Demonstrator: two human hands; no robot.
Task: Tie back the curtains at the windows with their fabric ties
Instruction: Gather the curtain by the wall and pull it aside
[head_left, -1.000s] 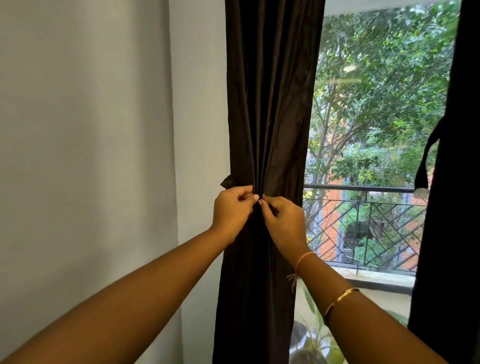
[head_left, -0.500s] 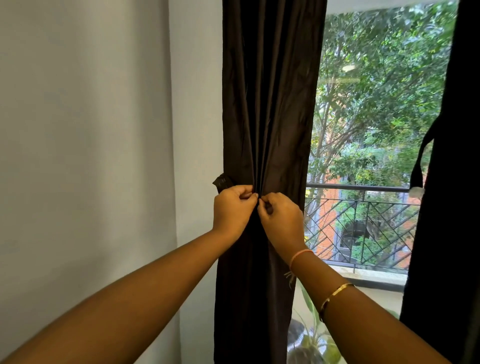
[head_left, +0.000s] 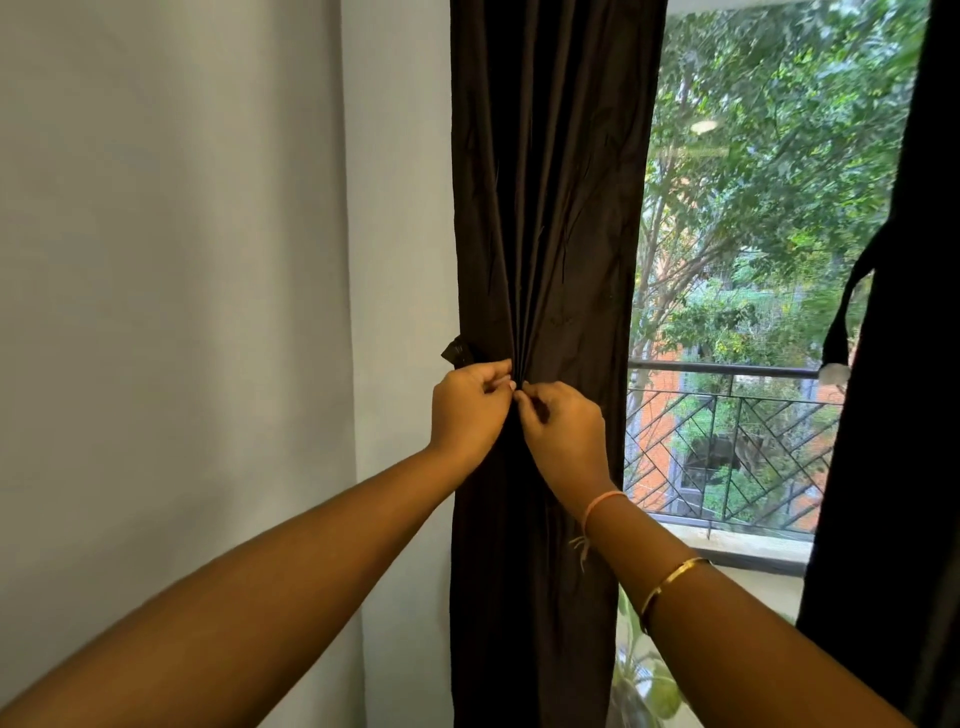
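A dark brown curtain hangs gathered at the left side of the window, its folds drawn in at mid height. My left hand and my right hand meet at that gathered point, fingertips touching, each pinching the dark fabric tie. One end of the tie sticks out to the left behind the curtain. The part of the tie under my fingers is hidden. A second dark curtain hangs at the right edge, with its own tie dangling loose, a pale tip at its end.
A pale wall fills the left. Between the curtains the window looks out on trees and a metal balcony railing. A leafy potted plant stands low behind my right forearm.
Both hands stay pinched together at the gathered curtain. The tie end at the left sticks out a little more than one second ago. The view has shifted slightly.
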